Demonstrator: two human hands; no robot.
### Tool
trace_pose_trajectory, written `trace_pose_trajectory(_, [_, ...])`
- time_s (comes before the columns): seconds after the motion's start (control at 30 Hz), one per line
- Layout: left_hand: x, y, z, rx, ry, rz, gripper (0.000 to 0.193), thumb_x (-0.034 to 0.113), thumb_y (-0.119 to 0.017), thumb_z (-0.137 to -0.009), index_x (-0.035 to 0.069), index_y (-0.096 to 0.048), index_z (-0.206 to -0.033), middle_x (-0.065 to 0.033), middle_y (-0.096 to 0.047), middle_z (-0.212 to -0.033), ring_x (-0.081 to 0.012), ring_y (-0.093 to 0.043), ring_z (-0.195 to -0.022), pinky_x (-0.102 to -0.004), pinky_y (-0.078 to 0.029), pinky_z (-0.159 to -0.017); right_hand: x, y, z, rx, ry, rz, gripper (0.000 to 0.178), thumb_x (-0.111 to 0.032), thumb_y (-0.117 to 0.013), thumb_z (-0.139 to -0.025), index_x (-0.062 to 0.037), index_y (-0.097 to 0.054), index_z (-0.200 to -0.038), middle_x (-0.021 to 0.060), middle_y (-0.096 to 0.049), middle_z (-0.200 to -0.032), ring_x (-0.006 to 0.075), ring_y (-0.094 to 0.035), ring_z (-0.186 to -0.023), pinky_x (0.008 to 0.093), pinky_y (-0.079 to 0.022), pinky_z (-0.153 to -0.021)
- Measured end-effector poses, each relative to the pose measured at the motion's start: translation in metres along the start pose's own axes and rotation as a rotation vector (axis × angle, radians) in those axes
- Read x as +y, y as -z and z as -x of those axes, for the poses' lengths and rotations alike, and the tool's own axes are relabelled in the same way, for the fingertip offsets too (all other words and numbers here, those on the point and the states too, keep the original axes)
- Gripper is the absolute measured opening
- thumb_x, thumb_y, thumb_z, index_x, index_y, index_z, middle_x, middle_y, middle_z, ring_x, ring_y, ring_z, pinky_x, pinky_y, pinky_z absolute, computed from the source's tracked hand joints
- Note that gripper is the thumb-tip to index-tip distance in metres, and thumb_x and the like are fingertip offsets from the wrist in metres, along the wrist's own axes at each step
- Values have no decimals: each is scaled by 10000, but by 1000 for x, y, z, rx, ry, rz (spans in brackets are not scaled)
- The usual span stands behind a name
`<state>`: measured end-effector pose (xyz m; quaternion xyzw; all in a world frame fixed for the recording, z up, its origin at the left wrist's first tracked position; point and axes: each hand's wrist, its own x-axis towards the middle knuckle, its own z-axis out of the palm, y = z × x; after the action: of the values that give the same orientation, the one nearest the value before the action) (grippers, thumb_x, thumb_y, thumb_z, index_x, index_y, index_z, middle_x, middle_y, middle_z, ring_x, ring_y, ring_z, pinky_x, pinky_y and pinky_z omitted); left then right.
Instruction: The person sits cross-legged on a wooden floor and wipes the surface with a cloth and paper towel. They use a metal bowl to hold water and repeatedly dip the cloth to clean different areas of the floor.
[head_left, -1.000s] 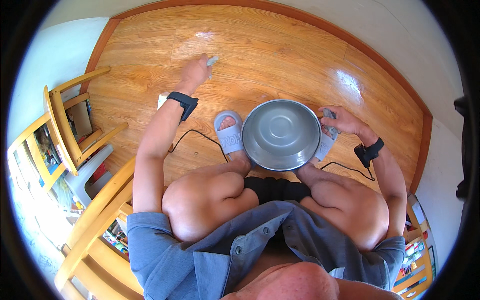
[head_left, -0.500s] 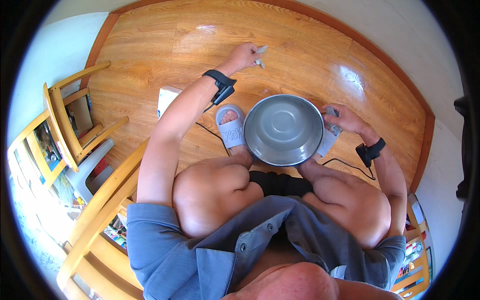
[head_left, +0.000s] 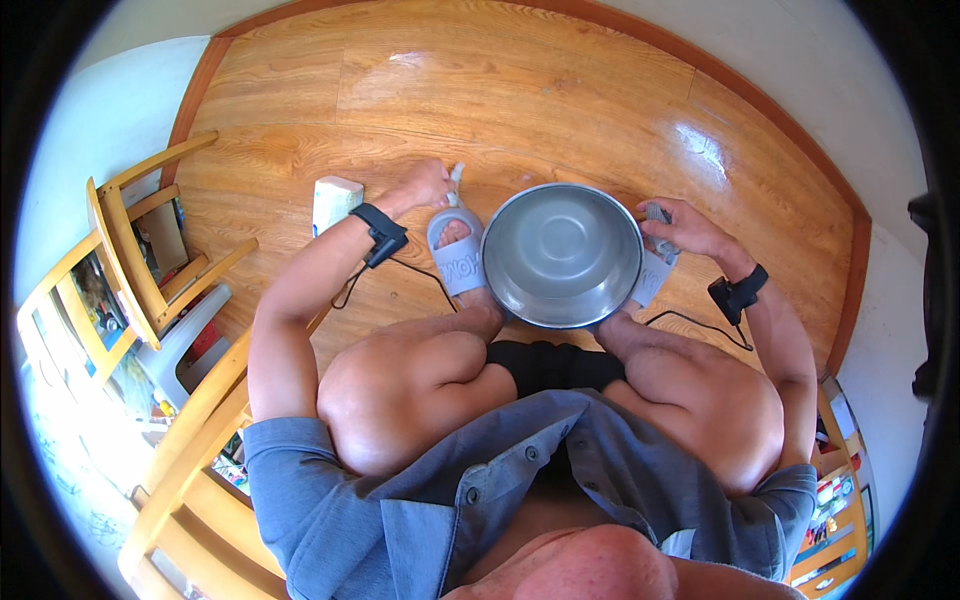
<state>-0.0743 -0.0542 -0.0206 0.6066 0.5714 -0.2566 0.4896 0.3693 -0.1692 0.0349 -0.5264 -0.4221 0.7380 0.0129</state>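
Note:
A round grey metal basin (head_left: 563, 255) sits between my feet, its wide rim close to both slippers. My left hand (head_left: 428, 185) is closed on a crumpled whitish tissue (head_left: 456, 180), just past the toe end of the left grey slipper (head_left: 459, 268). On the other side, my right hand (head_left: 690, 228) is beside the basin's rim with its fingers bent around a grey ribbed thing (head_left: 656, 213); whether that is a cloth I cannot tell. The right grey slipper (head_left: 651, 280) shows partly below this hand.
A white packet (head_left: 336, 204) lies on the wooden floor (head_left: 560, 110) to the left. Wooden chair frames (head_left: 130, 260) stand at the left, with a grey plastic stool (head_left: 185, 340) among them. Dark cords hang from the black bands on both wrists. Walls with brown skirting enclose the floor.
My left hand has drawn back toward me and to the left with the tissue, bringing more of the white packet into view. My right hand has stayed nearly in place beside the basin.

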Motion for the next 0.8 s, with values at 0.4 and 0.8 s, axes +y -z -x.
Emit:
trace_pose_trajectory(0.4, [47, -23, -39, -96, 8, 1090, 311, 127, -659, -883, -88, -561, -1086, -209, -646, -1067, -271, -676, -930, -340, -580, -821, 7, -3, 2, 24, 23, 3, 416, -225, -624, -888, 16, -557, -1219, 98, -674, -961, 163, -624, -874, 304, -505, -794])
trace_pose_trajectory(0.8, [53, 102, -28, 162, -149, 674, 290, 175, -657, -890, -86, -590, -998, -208, -673, -968, -217, -688, -847, -310, -585, -733, 0, 2, 3, 31, -8, 26, 434, -225, -608, -879, 12, -551, -1237, 114, -671, -955, 180, -626, -876, 312, -501, -796])
